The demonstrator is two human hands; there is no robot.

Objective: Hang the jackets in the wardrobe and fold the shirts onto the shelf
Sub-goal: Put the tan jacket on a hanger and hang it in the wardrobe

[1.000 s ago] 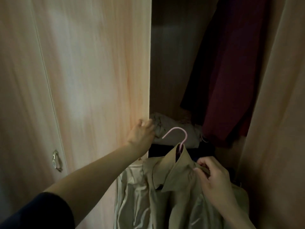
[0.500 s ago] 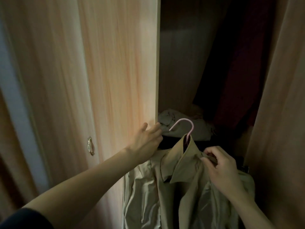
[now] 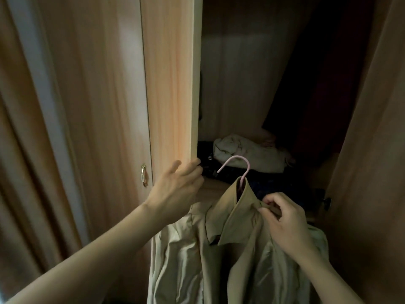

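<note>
Holding: a beige jacket (image 3: pixel 236 249) on a pink hanger (image 3: pixel 240 170) is held up in front of the open wardrobe, low in the view.
Right hand: the right hand (image 3: pixel 285 222) is closed in a pinch on the jacket's collar and shoulder, just right of the hanger's neck; thumb and fingers are pressed together on the fabric.
Left hand: the left hand (image 3: pixel 177 189) is spread and laid on the edge of the wardrobe door (image 3: pixel 173 88), fingertips curled round the door's inner edge; nothing is gripped in it.
Hanger: only the hook is seen, rising from the upturned collar and curving to the left, touching nothing.
Jacket: the collar is raised, the front hangs down in creases and runs off the bottom of the view.
Wardrobe interior: a pale crumpled garment (image 3: pixel 247 152) lies on darker folded clothes (image 3: pixel 263 178) on the floor of the compartment, behind the hook.
Hanging clothes: a dark red garment (image 3: pixel 324 88) is hung at the upper right, deep in shadow.
Door handle: a small metal handle (image 3: pixel 143 174) is seen on the door left of the left hand.
</note>
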